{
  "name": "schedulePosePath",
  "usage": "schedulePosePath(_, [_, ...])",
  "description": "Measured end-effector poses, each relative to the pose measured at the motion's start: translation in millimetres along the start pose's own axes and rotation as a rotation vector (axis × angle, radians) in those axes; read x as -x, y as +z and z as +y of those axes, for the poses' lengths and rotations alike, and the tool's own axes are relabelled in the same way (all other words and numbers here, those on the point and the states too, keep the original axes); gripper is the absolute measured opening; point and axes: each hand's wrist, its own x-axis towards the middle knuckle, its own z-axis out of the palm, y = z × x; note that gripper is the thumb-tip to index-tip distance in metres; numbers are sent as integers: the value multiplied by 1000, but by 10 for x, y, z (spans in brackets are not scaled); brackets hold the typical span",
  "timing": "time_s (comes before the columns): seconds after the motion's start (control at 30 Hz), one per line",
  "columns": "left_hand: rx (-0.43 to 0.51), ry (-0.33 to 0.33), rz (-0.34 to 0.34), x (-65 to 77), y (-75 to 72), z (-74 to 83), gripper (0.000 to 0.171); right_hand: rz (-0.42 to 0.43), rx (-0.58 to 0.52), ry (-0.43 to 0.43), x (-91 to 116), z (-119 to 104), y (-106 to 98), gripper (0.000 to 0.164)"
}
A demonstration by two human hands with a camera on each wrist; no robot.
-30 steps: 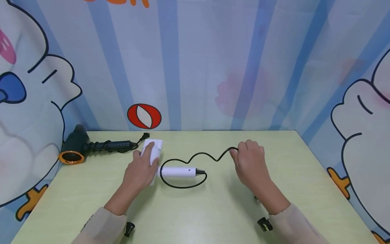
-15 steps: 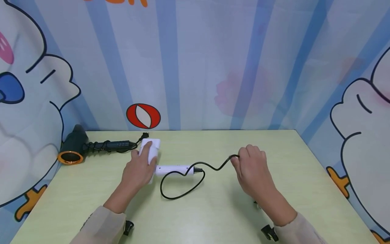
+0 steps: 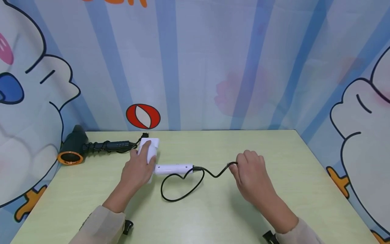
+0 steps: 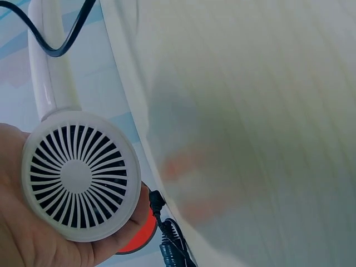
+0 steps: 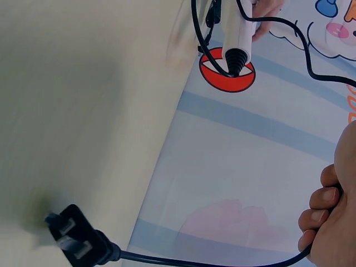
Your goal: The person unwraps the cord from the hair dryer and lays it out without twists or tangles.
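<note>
My left hand (image 3: 137, 171) grips the head of a white hair dryer (image 3: 173, 169), whose handle points right. In the left wrist view, the dryer's round slatted grille (image 4: 76, 176) faces the camera, with fingers curled around its edge. From the handle's end a black power cord (image 3: 171, 200) makes a loop, then runs right to my right hand (image 3: 251, 176). That hand's fingers curl around the cord. Past the fist, in the right wrist view, the cord ends in a black plug (image 5: 83, 236) that hangs close over the table; in the head view the fist hides it.
At the back left of the pale table (image 3: 213, 217) lies a dark hair dryer (image 3: 74, 145) with an orange nozzle ring, its cord wound around the handle. A striped cartoon curtain (image 3: 201, 67) rises behind the table's back edge.
My right hand has moved nearer to me with the cord, lowering the stretch beside the handle's end. The cord loop has dropped toward the front. My left hand has barely shifted.
</note>
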Motion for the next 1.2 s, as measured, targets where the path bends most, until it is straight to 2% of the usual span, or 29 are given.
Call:
schedulePosePath(0.17, [-2,2,-1,-5,-5,3,66,-65,5,-3,106,-30,-3,35])
schedulePosePath(0.4, [-2,0,-10,-8,-1,-10,66,-115,28,-34,242,-55,64,46])
schedulePosePath(0.6, [1,3,-15,-11,5,-14,66,-325,146,-76,384,-76,133,32])
schedulePosePath(0.73, [-1,1,-12,-9,1,-13,66,-405,184,-109,471,-49,199,29])
schedulePosePath(0.93, [-9,-7,-18,-12,3,-8,67,-404,177,-116,500,-25,221,27])
schedulePosePath(1.2, [-6,-7,-16,-11,1,-15,67,-394,168,-103,519,82,136,28])
